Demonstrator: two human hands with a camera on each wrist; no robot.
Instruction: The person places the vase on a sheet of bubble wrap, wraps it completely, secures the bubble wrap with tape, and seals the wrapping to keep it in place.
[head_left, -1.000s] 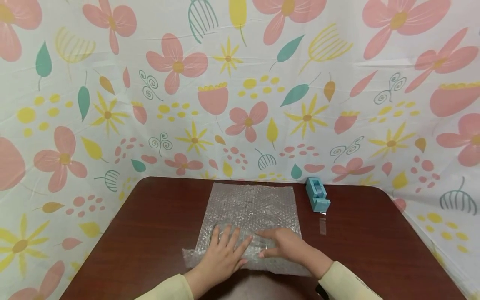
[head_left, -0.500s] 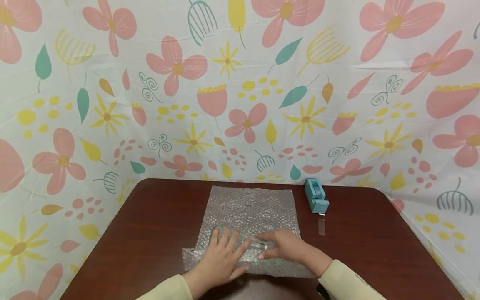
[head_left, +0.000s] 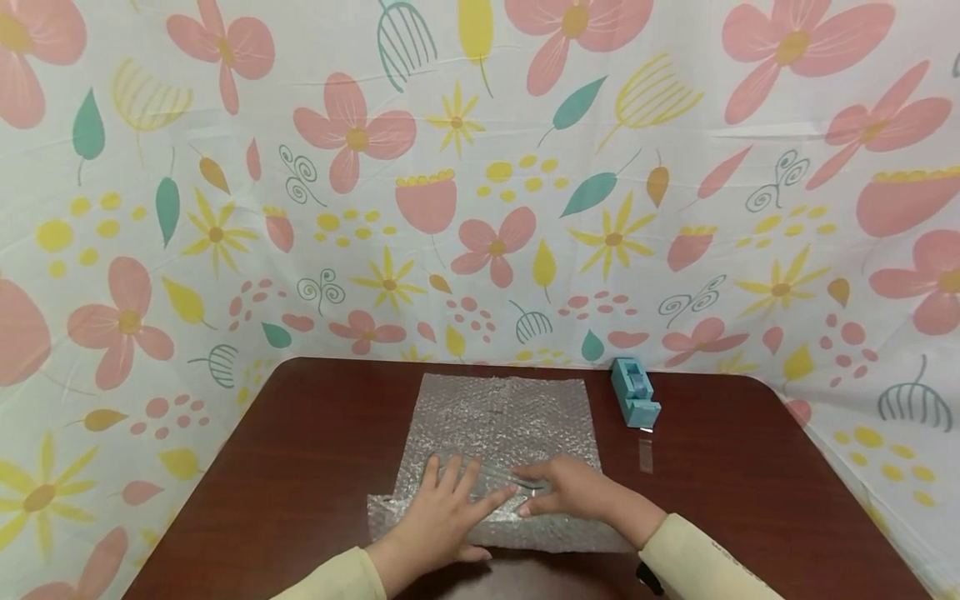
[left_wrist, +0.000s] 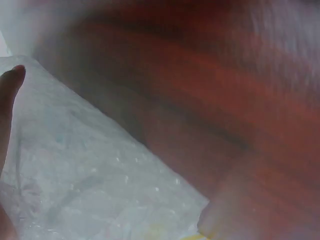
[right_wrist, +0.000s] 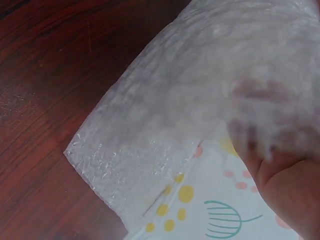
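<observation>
Both hands have crept slightly farther up the bubble wrap over the last second, rolling its near edge along. Spread flat, fingers straight, the left hand presses the folded near part; the right hand lies beside it, fingers extended on the same fold, gripping nothing. This sheet sits mid-table, its far half lying flat on the dark wooden table. To the far right stands a blue tape dispenser, with a clear tape strip just near of it.
</observation>
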